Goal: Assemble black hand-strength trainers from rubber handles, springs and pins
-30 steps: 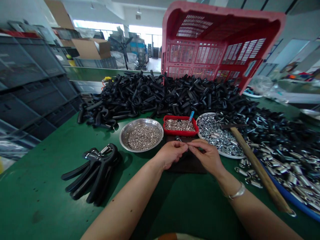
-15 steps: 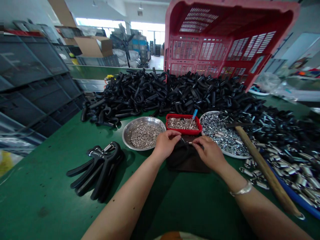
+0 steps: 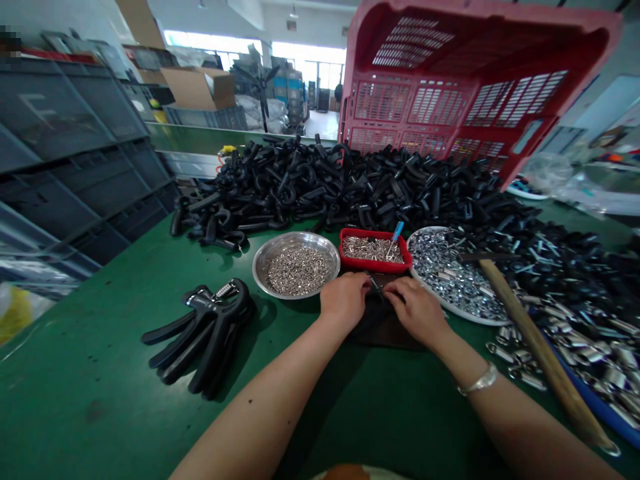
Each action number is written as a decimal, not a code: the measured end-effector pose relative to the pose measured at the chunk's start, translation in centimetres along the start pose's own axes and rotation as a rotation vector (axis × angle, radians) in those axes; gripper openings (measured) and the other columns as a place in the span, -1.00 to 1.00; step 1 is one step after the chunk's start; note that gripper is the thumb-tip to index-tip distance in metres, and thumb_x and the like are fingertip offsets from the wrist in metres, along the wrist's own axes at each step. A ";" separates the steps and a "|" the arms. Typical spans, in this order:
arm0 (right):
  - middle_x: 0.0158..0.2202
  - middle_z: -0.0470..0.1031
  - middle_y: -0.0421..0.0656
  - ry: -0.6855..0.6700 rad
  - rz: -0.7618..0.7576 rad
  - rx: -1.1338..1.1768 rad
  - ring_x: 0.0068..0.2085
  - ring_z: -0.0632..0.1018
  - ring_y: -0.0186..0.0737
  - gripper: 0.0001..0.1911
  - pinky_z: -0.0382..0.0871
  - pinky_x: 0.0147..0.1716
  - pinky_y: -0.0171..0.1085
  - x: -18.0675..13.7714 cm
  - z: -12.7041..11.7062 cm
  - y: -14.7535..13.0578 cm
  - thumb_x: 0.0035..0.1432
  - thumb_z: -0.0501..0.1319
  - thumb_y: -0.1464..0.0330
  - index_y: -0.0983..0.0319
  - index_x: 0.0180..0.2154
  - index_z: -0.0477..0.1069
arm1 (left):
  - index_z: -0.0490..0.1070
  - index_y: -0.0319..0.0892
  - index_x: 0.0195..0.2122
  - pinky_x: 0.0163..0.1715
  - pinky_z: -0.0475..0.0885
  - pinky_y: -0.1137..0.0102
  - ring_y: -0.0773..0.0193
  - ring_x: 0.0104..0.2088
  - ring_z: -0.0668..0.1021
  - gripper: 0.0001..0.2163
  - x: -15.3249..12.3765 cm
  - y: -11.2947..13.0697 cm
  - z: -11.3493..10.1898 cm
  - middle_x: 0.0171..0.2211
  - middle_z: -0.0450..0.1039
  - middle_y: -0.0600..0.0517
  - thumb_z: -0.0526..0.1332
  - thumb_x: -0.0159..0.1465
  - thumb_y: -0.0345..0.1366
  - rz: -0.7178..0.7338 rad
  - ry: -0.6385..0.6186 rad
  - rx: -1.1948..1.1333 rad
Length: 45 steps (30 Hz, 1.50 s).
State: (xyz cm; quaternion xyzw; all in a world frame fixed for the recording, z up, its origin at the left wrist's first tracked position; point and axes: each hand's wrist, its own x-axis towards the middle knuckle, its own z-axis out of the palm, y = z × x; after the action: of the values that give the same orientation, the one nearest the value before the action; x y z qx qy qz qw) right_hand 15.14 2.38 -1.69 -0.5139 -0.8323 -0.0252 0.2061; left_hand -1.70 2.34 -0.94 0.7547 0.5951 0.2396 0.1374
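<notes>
My left hand [image 3: 344, 301] is closed at the head of a black hand grip [image 3: 373, 313], which lies low over a dark flat block [image 3: 395, 335]. My right hand [image 3: 416, 312] pinches close beside it, its thumb and forefinger meeting at the same spot. A small shiny metal piece [image 3: 375, 285] shows between the two hands; what the right fingertips hold is hidden. Just beyond stands a red tray [image 3: 375, 267] of small metal pins. To the left is a steel bowl [image 3: 260, 273] of tiny metal parts.
Finished-looking hand grips with springs [image 3: 210, 327] lie stacked at the left. A hammer [image 3: 540, 347] rests across the white dish [image 3: 480, 319] of metal parts, near loose springs [image 3: 590, 353]. Behind rise a heap of black handles [image 3: 320, 183] and a tipped red crate [image 3: 385, 100].
The view has shifted slightly left. My left hand has turned over, its knuckles now up, and has closed in toward my right. The spring seen at my right fingertips is now hidden.
</notes>
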 end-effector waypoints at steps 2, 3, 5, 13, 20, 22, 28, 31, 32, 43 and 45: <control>-0.34 0.44 -0.09 0.008 -0.004 -0.028 -0.24 0.42 -0.14 -0.84 0.28 -0.27 -0.20 0.0 0.2 -0.2 0.14 0.04 0.37 0.21 -0.35 0.38 | 0.41 -0.03 -0.23 -0.32 0.32 0.40 0.24 -0.28 0.49 -0.84 0.0 0.0 0.1 -0.27 0.46 0.07 0.07 0.22 -0.29 0.004 0.001 0.011; -0.34 0.44 -0.09 0.012 -0.006 -0.047 -0.25 0.42 -0.13 -0.84 0.27 -0.27 -0.20 0.0 0.2 -0.2 0.14 0.04 0.37 0.21 -0.35 0.38 | 0.41 -0.03 -0.23 -0.32 0.32 0.40 0.24 -0.28 0.49 -0.84 0.0 0.0 0.1 -0.27 0.46 0.06 0.07 0.22 -0.29 0.003 -0.005 0.015; -0.35 0.44 -0.08 0.014 -0.003 -0.079 -0.25 0.41 -0.12 -0.84 0.27 -0.29 -0.20 0.0 0.3 -0.3 0.14 0.04 0.38 0.22 -0.35 0.39 | 0.42 -0.04 -0.23 -0.31 0.33 0.38 0.23 -0.29 0.49 -0.84 0.1 -0.1 0.1 -0.28 0.47 0.05 0.07 0.22 -0.29 -0.004 -0.021 0.022; -0.38 0.43 -0.03 0.005 -0.031 -0.265 -0.28 0.40 -0.10 -0.84 0.24 -0.38 -0.22 0.2 0.1 -1.6 0.10 0.04 0.45 0.24 -0.38 0.39 | 0.44 -0.09 -0.28 -0.30 0.34 0.40 0.26 -0.30 0.48 -0.82 0.1 -0.1 -0.7 -0.27 0.42 0.01 0.04 0.24 -0.27 -0.008 -0.058 0.071; -0.32 0.41 -0.03 -0.088 -0.110 -0.271 -0.22 0.37 -0.12 -0.81 0.27 -0.27 -0.23 0.0 -0.5 -1.7 0.12 0.01 0.49 0.31 -0.32 0.39 | 0.42 -0.09 -0.28 -0.34 0.34 0.41 0.27 -0.29 0.47 -0.83 0.2 0.2 -0.3 -0.29 0.41 0.05 0.06 0.24 -0.23 0.007 -0.020 0.125; -0.28 0.41 -0.02 -0.079 -0.117 -0.193 -0.19 0.37 -0.13 -0.78 0.29 -0.21 -0.21 -0.6 -0.3 -1.1 0.15 -0.01 0.47 0.32 -0.28 0.39 | 0.42 -0.09 -0.29 -0.35 0.34 0.42 0.28 -0.30 0.47 -0.84 0.4 0.4 0.1 -0.30 0.42 0.07 0.07 0.23 -0.24 0.046 0.016 0.118; -0.12 0.36 0.03 0.029 -0.172 -0.001 -0.05 0.34 -0.10 -0.65 0.30 -0.09 -0.11 -3.4 1.0 0.3 0.16 -0.03 0.45 0.33 -0.02 0.28 | 0.47 -0.04 -0.30 -0.31 0.34 0.46 0.33 -0.27 0.46 -0.86 1.8 1.0 1.0 -0.28 0.41 0.11 0.11 0.21 -0.25 0.166 0.009 0.051; -0.10 0.36 0.03 0.063 -0.179 0.097 -0.04 0.34 -0.10 -0.63 0.29 -0.06 -0.07 -4.0 1.2 0.8 0.15 -0.01 0.44 0.31 0.01 0.26 | 0.48 -0.06 -0.30 -0.25 0.34 0.47 0.34 -0.27 0.46 -0.86 2.5 0.8 1.4 -0.28 0.42 0.10 0.13 0.19 -0.26 0.183 -0.045 0.024; -0.10 0.36 0.03 0.063 -0.177 0.127 -0.05 0.35 -0.11 -0.63 0.30 -0.06 -0.06 -4.0 1.1 0.9 0.15 0.00 0.44 0.30 0.01 0.26 | 0.48 -0.07 -0.30 -0.23 0.34 0.47 0.34 -0.26 0.46 -0.86 2.7 0.6 1.5 -0.28 0.42 0.10 0.14 0.19 -0.27 0.195 -0.062 0.011; -0.08 0.37 0.02 0.062 -0.142 0.304 -0.05 0.37 -0.11 -0.64 0.30 -0.07 -0.05 -3.8 0.7 1.5 0.10 0.03 0.47 0.30 -0.03 0.29 | 0.43 -0.10 -0.30 -0.29 0.37 0.47 0.33 -0.29 0.46 -0.84 2.6 1.6 1.2 -0.28 0.36 0.06 0.06 0.21 -0.35 0.287 -0.120 0.216; -0.09 0.37 0.02 0.067 -0.142 0.310 -0.05 0.37 -0.10 -0.63 0.30 -0.07 -0.05 -3.8 0.8 1.6 0.09 0.03 0.47 0.30 -0.03 0.29 | 0.41 -0.11 -0.29 -0.36 0.38 0.45 0.31 -0.34 0.47 -0.82 2.1 1.9 1.2 -0.27 0.34 0.05 0.01 0.24 -0.34 0.290 -0.126 0.315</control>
State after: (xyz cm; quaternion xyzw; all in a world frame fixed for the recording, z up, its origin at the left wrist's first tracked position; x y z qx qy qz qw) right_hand 17.73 0.13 -4.09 -0.4146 -0.8531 0.0717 0.3084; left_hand 0.91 3.98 -0.57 0.8579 0.5008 0.1132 0.0188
